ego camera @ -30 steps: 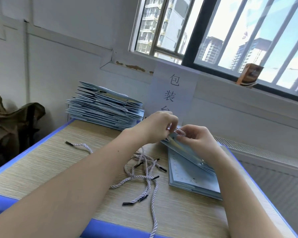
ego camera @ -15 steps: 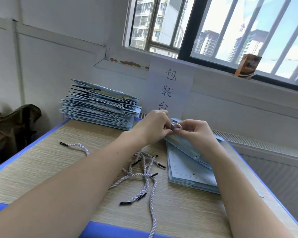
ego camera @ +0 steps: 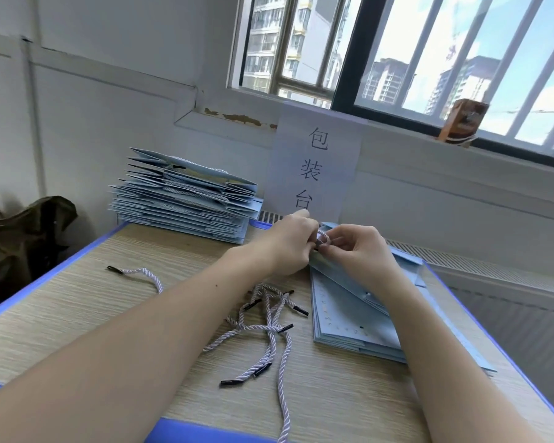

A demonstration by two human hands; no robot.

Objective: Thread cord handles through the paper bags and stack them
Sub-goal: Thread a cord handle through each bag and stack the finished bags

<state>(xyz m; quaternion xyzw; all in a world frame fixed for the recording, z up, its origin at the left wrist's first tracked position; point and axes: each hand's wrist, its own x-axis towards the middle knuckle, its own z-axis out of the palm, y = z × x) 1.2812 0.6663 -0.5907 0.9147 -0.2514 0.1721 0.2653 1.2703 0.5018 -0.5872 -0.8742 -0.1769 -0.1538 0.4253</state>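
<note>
A: What are the hands doing?
B: The left hand (ego camera: 290,243) and right hand (ego camera: 357,251) both pinch a small cord loop (ego camera: 323,238).
A: Where?
B: At the top of a blue paper bag (ego camera: 349,282), tilted up over the flat bags on the bench (ego camera: 77,314).

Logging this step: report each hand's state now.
Left hand: pinching the cord.
Right hand: pinching the same cord, above the paper bag.

cord (ego camera: 323,240) now looping up between fingertips, no longer lying flat on bag edge | left hand (ego camera: 290,243) and right hand (ego camera: 357,247) closing together, pinching it above light-blue bag (ego camera: 349,276)
</note>
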